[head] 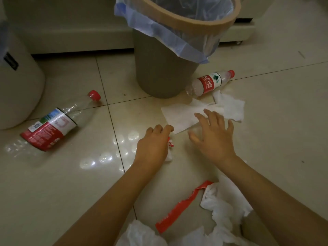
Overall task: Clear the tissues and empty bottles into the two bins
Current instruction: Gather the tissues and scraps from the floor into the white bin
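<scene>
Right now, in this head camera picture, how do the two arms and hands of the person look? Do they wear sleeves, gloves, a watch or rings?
Both forearms are bare up to the picture's lower edge: no sleeves show. The left hand and the right hand wear no gloves. No watch, bracelet or ring is visible on either wrist or on the fingers that show. No markings or cables appear.

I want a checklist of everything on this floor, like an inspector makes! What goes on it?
Surface: glossy tiled floor, lamp glare.
Job's things: large bottle and small bottle lying capped; flat tissue; crumpled tissues; brown bin with a blue liner; white bin.
Clutter: torn red wrapper.
Hands: left hand grips a crumpled scrap; right hand, fingers spread, above the flat tissue.
Cables: nothing seen.
Surroundings: pale cabinet base behind.
</scene>
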Available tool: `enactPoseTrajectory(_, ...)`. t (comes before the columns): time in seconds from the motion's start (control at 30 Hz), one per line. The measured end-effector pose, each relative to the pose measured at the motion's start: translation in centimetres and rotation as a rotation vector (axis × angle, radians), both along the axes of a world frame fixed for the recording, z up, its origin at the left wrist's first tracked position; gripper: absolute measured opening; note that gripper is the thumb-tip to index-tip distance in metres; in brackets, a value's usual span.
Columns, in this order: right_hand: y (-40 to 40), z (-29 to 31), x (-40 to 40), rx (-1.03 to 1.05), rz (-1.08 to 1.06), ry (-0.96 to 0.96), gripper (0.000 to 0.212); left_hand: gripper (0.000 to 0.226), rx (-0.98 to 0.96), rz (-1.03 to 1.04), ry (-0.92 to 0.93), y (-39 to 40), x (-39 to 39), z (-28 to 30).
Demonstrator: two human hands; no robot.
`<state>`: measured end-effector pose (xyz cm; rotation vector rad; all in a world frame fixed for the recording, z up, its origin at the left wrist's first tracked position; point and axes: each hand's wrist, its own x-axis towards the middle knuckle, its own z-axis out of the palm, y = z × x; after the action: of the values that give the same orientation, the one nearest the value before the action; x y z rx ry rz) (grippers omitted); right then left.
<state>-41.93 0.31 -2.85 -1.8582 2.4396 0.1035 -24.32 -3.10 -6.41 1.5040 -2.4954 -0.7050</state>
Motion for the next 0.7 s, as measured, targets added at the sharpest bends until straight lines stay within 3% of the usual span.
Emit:
enactPoseTrajectory(0.23,-4.4,-1.9,-3.1,-0.018,-0.299,-0.131,0.077,0.039,0.010,0.095,0.173,-1.2,-0.4,-0.8)
enactPoseTrajectory(0.4,-6.5,-2.6,-4.8,0.165,-0.403,-0.164,0.096,0.035,0.005,0.118,0.212,-1.3,-0.6,-1.4)
enactPoseTrajectory(0.5,-6.6,-3.1,-4.4,0.187,-0.420,-0.273,0.081,0.036,0.018,0.120,0.221,-1.3,-0.3,-1.8)
enactPoseTrajectory(0.7,-5.2,-3.5,-1.7,0.022,-0.075,-0.126,0.032,0.036,0.062,0.149,0.217,-1.2,0.3,-2.1)
